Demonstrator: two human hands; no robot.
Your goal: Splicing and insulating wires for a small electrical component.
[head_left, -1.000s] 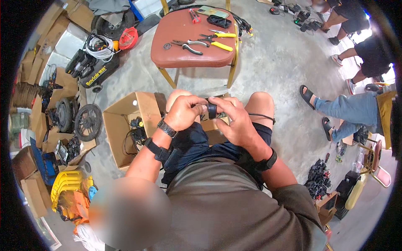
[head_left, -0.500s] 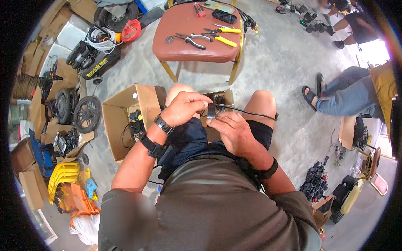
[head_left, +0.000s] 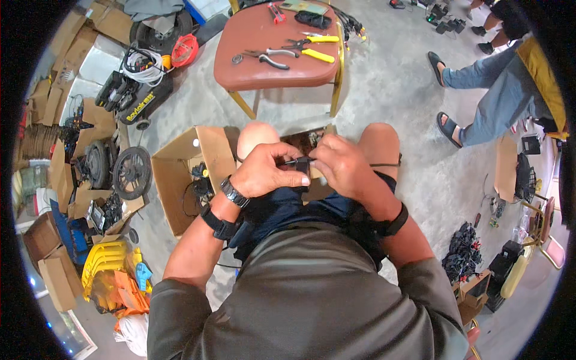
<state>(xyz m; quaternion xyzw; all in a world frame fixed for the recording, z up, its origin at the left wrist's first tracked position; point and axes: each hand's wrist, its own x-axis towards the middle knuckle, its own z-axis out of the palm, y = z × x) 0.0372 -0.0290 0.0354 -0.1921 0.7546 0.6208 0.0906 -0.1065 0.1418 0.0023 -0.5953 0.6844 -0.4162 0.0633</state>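
Above my lap, between my knees, both hands meet at a small black block on a cable (head_left: 303, 163). My left hand (head_left: 263, 172) is closed round its left side, the thumb stretched along the block's lower edge. With bent fingers my right hand (head_left: 339, 163) pinches it from the right. A thin black cable (head_left: 384, 164) runs out past my right hand over the right thigh. The fingers hide much of the block, so its exact kind cannot be made out. Below the hands stands an open cardboard box (head_left: 315, 191), partly covered by them.
A red-brown padded chair (head_left: 240, 39) ahead carries grey-handled pliers (head_left: 270, 59), yellow-handled cutters (head_left: 318, 55), a red utility knife (head_left: 276, 13) and a black pouch (head_left: 313, 20). At my left is a cardboard box (head_left: 171, 180) with cables. A person in jeans (head_left: 492, 108) stands at the right.
My right hand has risen and my left hand has come lower, closing over the black block, which is turned and more hidden now. The person at the right has shifted their feet apart.
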